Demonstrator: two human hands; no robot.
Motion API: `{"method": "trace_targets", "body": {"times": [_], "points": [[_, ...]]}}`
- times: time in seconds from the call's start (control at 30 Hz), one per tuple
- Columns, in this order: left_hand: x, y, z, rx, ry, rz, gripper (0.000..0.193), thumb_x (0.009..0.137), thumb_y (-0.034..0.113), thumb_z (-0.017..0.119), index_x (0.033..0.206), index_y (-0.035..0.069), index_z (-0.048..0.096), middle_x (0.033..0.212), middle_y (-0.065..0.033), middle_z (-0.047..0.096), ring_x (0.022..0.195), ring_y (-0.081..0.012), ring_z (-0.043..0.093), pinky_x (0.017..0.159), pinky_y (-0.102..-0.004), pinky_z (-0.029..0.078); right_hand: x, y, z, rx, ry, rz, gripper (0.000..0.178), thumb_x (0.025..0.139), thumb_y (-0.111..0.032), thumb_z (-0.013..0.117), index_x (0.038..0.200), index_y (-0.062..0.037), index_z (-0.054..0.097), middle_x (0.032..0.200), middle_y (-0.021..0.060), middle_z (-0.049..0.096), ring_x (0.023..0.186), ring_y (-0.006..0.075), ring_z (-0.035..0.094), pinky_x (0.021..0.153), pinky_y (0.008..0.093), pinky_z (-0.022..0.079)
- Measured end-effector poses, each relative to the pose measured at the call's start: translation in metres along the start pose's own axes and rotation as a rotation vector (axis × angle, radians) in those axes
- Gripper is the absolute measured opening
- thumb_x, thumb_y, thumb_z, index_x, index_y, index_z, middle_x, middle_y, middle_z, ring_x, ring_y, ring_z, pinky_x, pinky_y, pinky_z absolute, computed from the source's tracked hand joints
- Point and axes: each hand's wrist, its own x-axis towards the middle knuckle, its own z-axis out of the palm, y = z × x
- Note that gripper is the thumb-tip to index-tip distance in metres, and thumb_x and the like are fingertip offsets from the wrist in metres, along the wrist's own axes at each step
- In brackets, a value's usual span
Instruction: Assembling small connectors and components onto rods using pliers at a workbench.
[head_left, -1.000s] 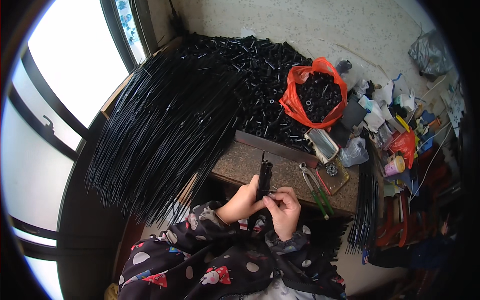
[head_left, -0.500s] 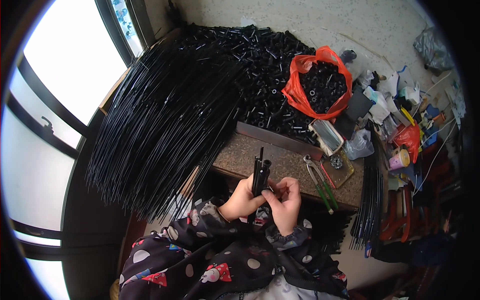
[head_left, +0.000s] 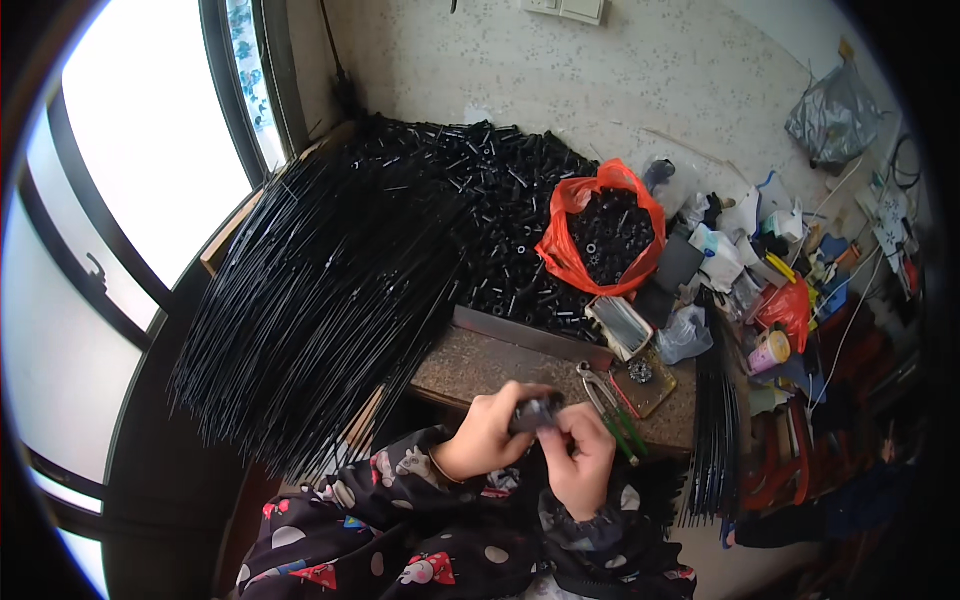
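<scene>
My left hand [head_left: 482, 437] is closed around black tubular parts [head_left: 537, 411], held above the front edge of the worktable. Their ends tip toward me and are smeared by motion. Thumb and fingers pinched, my right hand [head_left: 582, 460] meets the near end of these parts; what lies between its fingertips is too small and blurred to name. Beyond the hands, a big heap of short black tubular pieces [head_left: 500, 190] covers the back of the table. To the left, long thin black rods [head_left: 310, 290] lie in a thick sheaf.
A red plastic bag [head_left: 556, 240] of small black parts stands on the heap. Right of my hands lie green-handled pincers [head_left: 618, 420] and a small metal piece [head_left: 640, 371]. More black rods [head_left: 714, 440] hang over the right edge. Clutter with a paper cup [head_left: 768, 352] fills the far right.
The parts in my left hand have tilted from upright to pointing toward me. My right hand stays pinched at them. The view has tipped up, showing more wall.
</scene>
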Motion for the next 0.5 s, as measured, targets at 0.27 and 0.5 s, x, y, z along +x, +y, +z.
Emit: {"method": "trace_targets", "body": {"times": [0.27,0.5], "points": [[0.014,0.04,-0.035,-0.244,-0.483,0.045,0.032,0.074,0.009,0.068,0.098,0.0,0.048,0.106,-0.0172,0.059,0.094,-0.0306,0.06,0.077,-0.0342,0.049,-0.032,0.024,-0.046,0.551,-0.332,0.513,0.016,0.087,-0.01,0.052,0.093,0.0046,0.057,0.074,0.0082,0.059,0.059,0.0118,0.055,0.055,0.0231,0.044],[0.01,0.025,-0.028,-0.641,-0.065,-0.325,0.015,0.081,0.006,0.064,0.088,0.002,0.052,0.072,0.0043,0.05,0.071,-0.0037,0.046,0.063,-0.0204,0.04,-0.074,0.137,-0.067,-1.236,-0.133,0.17,0.051,0.066,-0.003,0.063,0.115,-0.0091,0.049,0.11,0.0166,0.042,0.098,0.0352,0.044,0.083,0.0418,0.039]]}}
